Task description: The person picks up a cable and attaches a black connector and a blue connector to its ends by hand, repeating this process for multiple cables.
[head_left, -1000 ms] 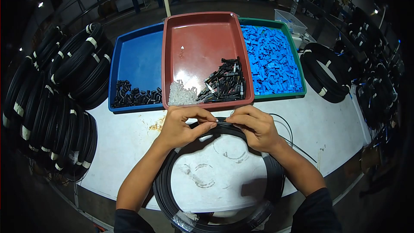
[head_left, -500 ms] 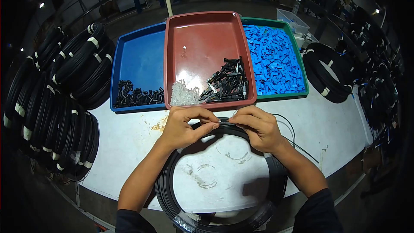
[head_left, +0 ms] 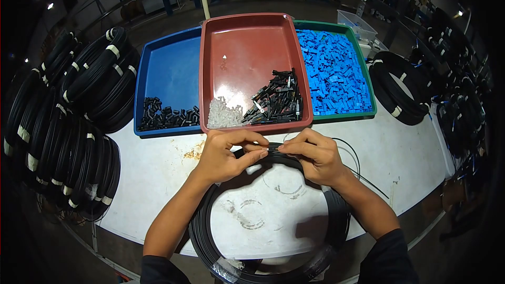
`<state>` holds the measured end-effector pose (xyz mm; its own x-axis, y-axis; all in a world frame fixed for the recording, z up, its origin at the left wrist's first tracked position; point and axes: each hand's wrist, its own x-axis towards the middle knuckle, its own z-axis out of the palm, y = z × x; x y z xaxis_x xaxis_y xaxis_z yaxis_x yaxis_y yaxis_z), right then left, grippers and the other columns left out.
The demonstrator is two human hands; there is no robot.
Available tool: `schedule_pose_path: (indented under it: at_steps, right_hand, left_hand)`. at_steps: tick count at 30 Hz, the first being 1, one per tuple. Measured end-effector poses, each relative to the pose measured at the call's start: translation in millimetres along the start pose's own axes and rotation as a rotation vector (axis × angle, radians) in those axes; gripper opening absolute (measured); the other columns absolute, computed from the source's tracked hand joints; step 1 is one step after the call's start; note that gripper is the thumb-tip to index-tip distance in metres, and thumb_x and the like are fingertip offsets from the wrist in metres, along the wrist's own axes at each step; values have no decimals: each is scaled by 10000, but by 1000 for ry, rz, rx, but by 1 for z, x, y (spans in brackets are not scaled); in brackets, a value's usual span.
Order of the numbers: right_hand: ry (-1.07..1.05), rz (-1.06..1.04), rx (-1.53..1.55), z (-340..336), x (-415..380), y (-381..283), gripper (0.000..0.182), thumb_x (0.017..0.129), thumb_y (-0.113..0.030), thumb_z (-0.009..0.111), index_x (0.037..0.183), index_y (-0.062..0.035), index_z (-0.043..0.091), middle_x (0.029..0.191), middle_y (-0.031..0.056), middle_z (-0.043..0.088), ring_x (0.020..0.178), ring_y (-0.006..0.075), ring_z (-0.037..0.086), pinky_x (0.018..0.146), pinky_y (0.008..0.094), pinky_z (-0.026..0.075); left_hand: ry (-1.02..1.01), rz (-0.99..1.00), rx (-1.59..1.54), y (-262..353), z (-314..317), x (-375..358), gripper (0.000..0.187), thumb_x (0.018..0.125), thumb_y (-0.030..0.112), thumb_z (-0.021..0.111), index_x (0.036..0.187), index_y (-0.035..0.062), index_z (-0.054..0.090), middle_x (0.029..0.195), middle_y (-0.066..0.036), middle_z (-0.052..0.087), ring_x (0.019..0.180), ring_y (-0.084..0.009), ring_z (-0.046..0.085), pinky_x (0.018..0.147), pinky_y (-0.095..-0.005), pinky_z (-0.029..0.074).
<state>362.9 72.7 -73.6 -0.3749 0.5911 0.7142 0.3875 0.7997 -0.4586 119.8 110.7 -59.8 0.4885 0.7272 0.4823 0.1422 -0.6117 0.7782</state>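
Note:
Above the top of a large coil of black cable (head_left: 202, 226), my left hand (head_left: 229, 153) and my right hand (head_left: 314, 155) face each other, fingertips a short gap apart. Thumb and forefinger of my left hand are pinched together, with a tiny whitish spot at the tips. My right hand is pinched too, close to a small dark piece in the gap; what either hand grips is too small to name. A thin pale strand curves up over the right fingers. Loose black cable (head_left: 359, 160) loops out past my right hand. Clear tape wraps the coil's lower part.
Behind my hands stand a blue tray (head_left: 171, 63) with black pieces, a red tray (head_left: 247, 47) with clear and black pieces, and a green tray (head_left: 374, 110) of blue clips (head_left: 336, 73). Cable coils are stacked left (head_left: 68, 147) and right (head_left: 402, 87) on the white table (head_left: 142, 189).
The fingertips have shifted very slightly, and the small dark piece between them shows a little more. The coil and trays look unmoved.

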Motion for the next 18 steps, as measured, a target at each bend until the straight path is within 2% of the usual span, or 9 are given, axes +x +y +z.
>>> schedule_pose_path:
  at_steps: [7,16,18]
  right_hand:
    - [-29,-10,-21,0,0,-1,383,717,169,634,1021,-23,765,866,109,688,781,263,701,690,342,566]
    - [2,22,20,2,2,-5,261,789,64,735,1037,-13,704,928,106,679,803,276,679,694,373,545]
    - [-74,-11,-22,1,1,-6,248,783,73,725,1011,-19,699,923,102,657,797,285,665,701,382,531]
  left_hand:
    - [-11,44,46,-1,2,-2,185,799,10,820,976,-24,775,818,-110,776,753,-151,751,707,-261,581]
    - [-65,34,-152,-8,-2,-6,209,780,-11,819,982,-44,775,866,-133,782,781,-177,760,727,-287,600]
    - [-117,-25,-133,-7,-3,-6,253,726,47,889,943,-28,784,850,-119,783,765,-169,750,722,-286,591]
